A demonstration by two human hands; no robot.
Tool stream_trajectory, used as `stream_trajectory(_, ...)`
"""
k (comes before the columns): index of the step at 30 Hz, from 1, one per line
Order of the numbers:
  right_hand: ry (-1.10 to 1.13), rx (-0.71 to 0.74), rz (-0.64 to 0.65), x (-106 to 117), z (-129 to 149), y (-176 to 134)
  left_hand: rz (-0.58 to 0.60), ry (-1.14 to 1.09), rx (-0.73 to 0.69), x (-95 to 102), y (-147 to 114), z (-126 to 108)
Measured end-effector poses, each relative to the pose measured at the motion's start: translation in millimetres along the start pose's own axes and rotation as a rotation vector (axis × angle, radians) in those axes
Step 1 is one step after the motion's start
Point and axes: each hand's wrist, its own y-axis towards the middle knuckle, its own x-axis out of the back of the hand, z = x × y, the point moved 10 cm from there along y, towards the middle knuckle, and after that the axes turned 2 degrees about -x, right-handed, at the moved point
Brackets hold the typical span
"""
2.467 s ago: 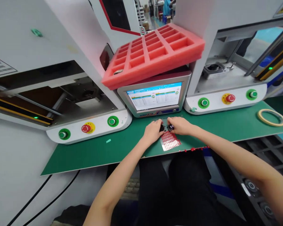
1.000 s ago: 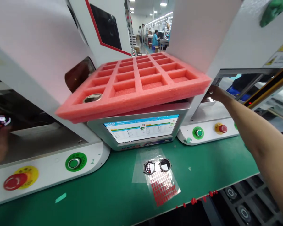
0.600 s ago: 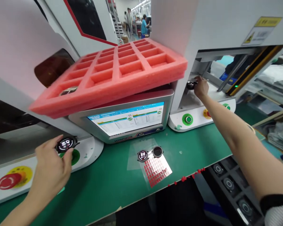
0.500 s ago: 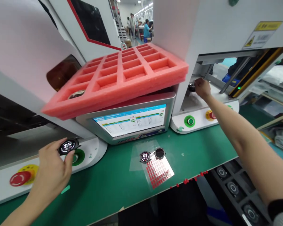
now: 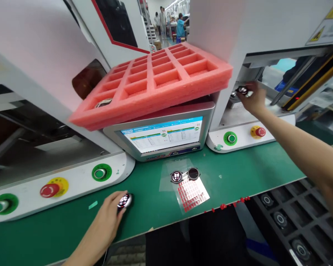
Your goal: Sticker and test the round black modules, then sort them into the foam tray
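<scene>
Low over the green bench, my left hand [image 5: 109, 214] grips a round smartwatch case [image 5: 124, 201] with a lit face, thumb and fingers at its edges. My right hand [image 5: 254, 98], a little blurred, reaches into the opening of the right machine and pinches another lit watch case [image 5: 242, 90]. That case is just above a small metal fixture [image 5: 233, 96]. Two more watch cases lie side by side on the bench: one with a lit face [image 5: 177, 177], one with a dark face [image 5: 193, 173]. A sheet of small red stickers [image 5: 189, 197] is in front of them.
A pink foam tray [image 5: 152, 99] rests on top of a monitor [image 5: 166, 135] between two white machines. Green buttons [image 5: 100, 173] and red stop knobs [image 5: 50, 190] line their bases. At lower right, a dark tray [image 5: 287, 236] holds several round parts. People work far behind.
My left hand has moved right and down from the left machine's panel, carrying its watch. The right hand's watch has come up off the fixture. The view has shifted slightly left.
</scene>
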Motion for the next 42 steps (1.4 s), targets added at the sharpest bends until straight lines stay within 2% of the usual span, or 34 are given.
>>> stream_trajectory(2,0.051,0.052,-0.046,23,8,-48,0.037,-0.002,-0.069,-5.3,-11,-16)
stream_trajectory(3,0.092,0.122,-0.029,30,14,-79,0.047,0.005,-0.092,-5.0,-15,-21)
stream_trajectory(4,0.135,0.199,0.036,32,20,-112,0.054,0.014,-0.103,-3.3,-17,-24)
stream_trajectory(7,0.207,0.383,0.355,16,32,-212,0.102,0.027,-0.141,2.5,-7,-32)
stream_trajectory(9,0.209,0.439,0.524,3,33,-260,0.159,0.001,-0.141,1.8,13,-39)
stream_trajectory(10,0.204,0.443,0.579,-3,32,-273,0.182,-0.033,-0.125,-0.2,27,-44)
stream_trajectory(12,0.187,0.445,0.663,-12,32,-284,0.221,-0.128,-0.085,-8.9,58,-58)
stream_trajectory(14,0.169,0.482,0.720,-14,42,-281,0.276,-0.220,-0.069,-24.3,86,-77)
stream_trajectory(18,0.171,0.536,0.787,-14,84,-269,0.318,-0.283,-0.048,-49.4,120,-108)
stream_trajectory(21,0.186,0.508,0.804,-27,120,-270,0.324,-0.281,-0.054,-59.2,126,-119)
stream_trajectory(25,0.187,0.458,0.825,-58,157,-280,0.355,-0.288,-0.075,-68.9,127,-126)
stream_trajectory(28,0.169,0.431,0.832,-73,171,-284,0.351,-0.314,-0.097,-68.6,126,-130)
stream_trajectory(30,0.150,0.417,0.826,-78,173,-284,0.332,-0.335,-0.104,-59.8,121,-128)
stream_trajectory(32,0.140,0.416,0.822,-79,172,-284,0.224,-0.365,-0.120,-33.0,112,-118)
stream_trajectory(34,0.144,0.426,0.820,-78,171,-285,0.012,-0.366,-0.124,13.3,101,-93)
stream_trajectory(36,0.156,0.438,0.814,-77,169,-285,-0.211,-0.284,-0.051,65.4,90,-48)
stream_trajectory(37,0.164,0.445,0.810,-77,168,-285,-0.280,-0.212,0.024,87.7,87,-19)
stream_trajectory(39,0.183,0.458,0.799,-77,167,-286,-0.336,-0.052,0.205,123.0,87,46)
stream_trajectory(41,0.208,0.468,0.780,-77,166,-287,-0.266,0.072,0.375,140.8,97,112)
stream_trajectory(42,0.220,0.470,0.770,-77,165,-287,-0.186,0.118,0.448,142.3,104,143)
